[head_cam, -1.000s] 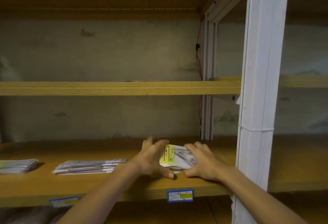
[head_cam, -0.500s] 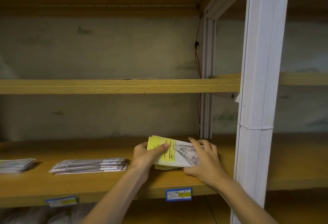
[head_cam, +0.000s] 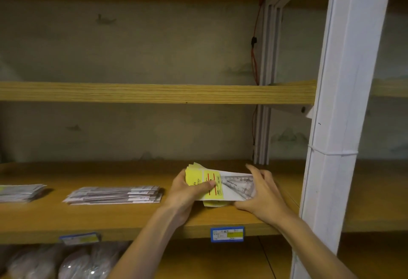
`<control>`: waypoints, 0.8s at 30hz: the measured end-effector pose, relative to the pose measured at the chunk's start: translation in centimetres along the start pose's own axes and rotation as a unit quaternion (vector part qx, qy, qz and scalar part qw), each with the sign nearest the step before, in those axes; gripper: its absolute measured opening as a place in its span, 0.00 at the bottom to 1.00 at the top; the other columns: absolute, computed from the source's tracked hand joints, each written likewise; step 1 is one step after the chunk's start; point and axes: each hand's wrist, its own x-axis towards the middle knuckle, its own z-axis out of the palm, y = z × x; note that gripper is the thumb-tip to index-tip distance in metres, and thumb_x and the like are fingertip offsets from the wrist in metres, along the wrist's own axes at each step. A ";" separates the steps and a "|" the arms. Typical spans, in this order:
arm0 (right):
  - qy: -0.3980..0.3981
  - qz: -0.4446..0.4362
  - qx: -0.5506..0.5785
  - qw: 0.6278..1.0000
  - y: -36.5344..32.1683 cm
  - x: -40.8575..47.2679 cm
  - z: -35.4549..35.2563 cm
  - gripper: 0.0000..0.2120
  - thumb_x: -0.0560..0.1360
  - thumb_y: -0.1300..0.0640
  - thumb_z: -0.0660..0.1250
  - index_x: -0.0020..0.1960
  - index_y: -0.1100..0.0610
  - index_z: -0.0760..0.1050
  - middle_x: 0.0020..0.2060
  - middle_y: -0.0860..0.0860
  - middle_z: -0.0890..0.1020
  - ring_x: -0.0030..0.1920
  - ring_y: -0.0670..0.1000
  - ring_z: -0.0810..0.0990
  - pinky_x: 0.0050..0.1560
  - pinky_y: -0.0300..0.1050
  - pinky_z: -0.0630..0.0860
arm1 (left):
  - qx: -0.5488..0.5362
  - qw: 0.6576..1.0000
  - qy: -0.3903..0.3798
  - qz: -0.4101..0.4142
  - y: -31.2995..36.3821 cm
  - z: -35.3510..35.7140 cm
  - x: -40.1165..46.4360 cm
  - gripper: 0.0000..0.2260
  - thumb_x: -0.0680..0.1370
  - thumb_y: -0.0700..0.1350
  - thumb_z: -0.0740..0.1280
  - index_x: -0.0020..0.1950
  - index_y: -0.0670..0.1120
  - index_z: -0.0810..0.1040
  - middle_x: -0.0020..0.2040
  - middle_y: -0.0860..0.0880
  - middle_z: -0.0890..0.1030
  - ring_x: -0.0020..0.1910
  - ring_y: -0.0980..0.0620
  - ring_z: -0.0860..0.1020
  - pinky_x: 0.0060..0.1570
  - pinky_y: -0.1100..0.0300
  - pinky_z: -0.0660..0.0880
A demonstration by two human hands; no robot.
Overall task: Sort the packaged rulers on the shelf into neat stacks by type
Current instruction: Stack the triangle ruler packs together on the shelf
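Both hands hold one bundle of packaged rulers (head_cam: 229, 187) just above the front of the wooden shelf (head_cam: 132, 219), right of centre, near the white post (head_cam: 344, 124). Left hand (head_cam: 187, 192) grips the yellow-label end, thumb laid flat across the top, fingers curled under and hidden. Right hand (head_cam: 262, 192) cups the other end, fingers slightly spread along the far edge, thumb under the near corner. Top packet shows a clear triangle ruler; yellow corners fan out at the bundle's left end, so it is not squared.

Further left on the same shelf lies a flat stack of packets (head_cam: 114, 194), apart from the hands. Another stack (head_cam: 19, 192) sits at the left edge, partly cut off. Blue price tag (head_cam: 227, 234) on the shelf's front lip below the hands.
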 end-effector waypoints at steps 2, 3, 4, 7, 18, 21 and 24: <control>-0.002 0.000 0.004 1.000 0.0 -0.1 0.0 0.50 0.64 0.50 0.79 0.77 0.47 0.52 0.69 0.49 0.59 0.66 0.48 0.64 0.64 0.43 0.70 | -0.003 1.000 -0.002 0.003 -0.1 -0.1 -0.1 0.21 0.67 0.32 0.75 0.55 0.47 0.73 0.48 0.43 0.85 0.45 0.46 0.84 0.46 0.51 0.80; -0.003 -0.002 0.005 1.000 0.0 -0.1 0.0 0.50 0.64 0.50 0.79 0.76 0.47 0.53 0.68 0.49 0.59 0.64 0.46 0.64 0.63 0.42 0.70 | -0.008 1.000 -0.005 0.003 0.0 -0.1 -0.1 0.22 0.67 0.32 0.75 0.55 0.47 0.74 0.47 0.43 0.85 0.45 0.46 0.84 0.45 0.51 0.80; -0.002 -0.004 0.006 1.000 0.0 -0.1 0.0 0.49 0.64 0.50 0.79 0.76 0.47 0.53 0.68 0.50 0.60 0.63 0.45 0.64 0.62 0.41 0.69 | -0.011 1.000 -0.010 0.004 0.0 -0.1 -0.2 0.22 0.68 0.31 0.74 0.56 0.47 0.74 0.47 0.43 0.85 0.46 0.46 0.84 0.46 0.50 0.80; -0.004 -0.002 0.004 1.000 0.0 -0.2 -0.2 0.49 0.65 0.51 0.79 0.76 0.47 0.54 0.68 0.50 0.60 0.63 0.45 0.64 0.62 0.40 0.69 | -0.011 1.000 -0.012 0.003 0.1 0.0 -0.3 0.23 0.68 0.31 0.74 0.58 0.49 0.73 0.49 0.43 0.84 0.46 0.45 0.84 0.47 0.49 0.80; -0.014 0.010 0.016 1.000 -0.2 -0.3 -0.1 0.48 0.65 0.52 0.79 0.76 0.47 0.55 0.69 0.51 0.60 0.63 0.46 0.65 0.63 0.41 0.71 | -0.006 1.000 -0.021 -0.016 0.3 0.0 -0.6 0.25 0.67 0.29 0.73 0.56 0.50 0.74 0.50 0.43 0.84 0.45 0.47 0.84 0.42 0.53 0.81; -0.012 0.023 0.010 1.000 -0.2 -0.2 -0.1 0.49 0.65 0.49 0.79 0.76 0.45 0.52 0.69 0.51 0.63 0.67 0.51 0.66 0.65 0.49 0.70 | -0.014 0.998 -0.048 -0.030 0.4 -0.2 -0.8 0.27 0.66 0.27 0.73 0.60 0.48 0.74 0.50 0.43 0.84 0.47 0.45 0.84 0.43 0.52 0.81; -0.015 0.027 0.015 0.999 -0.2 -0.2 -0.1 0.49 0.66 0.48 0.78 0.76 0.43 0.51 0.67 0.51 0.65 0.67 0.52 0.65 0.65 0.50 0.69 | -0.018 0.998 -0.058 -0.031 0.5 -0.1 -0.9 0.28 0.66 0.26 0.72 0.60 0.48 0.74 0.51 0.43 0.83 0.48 0.46 0.83 0.43 0.53 0.80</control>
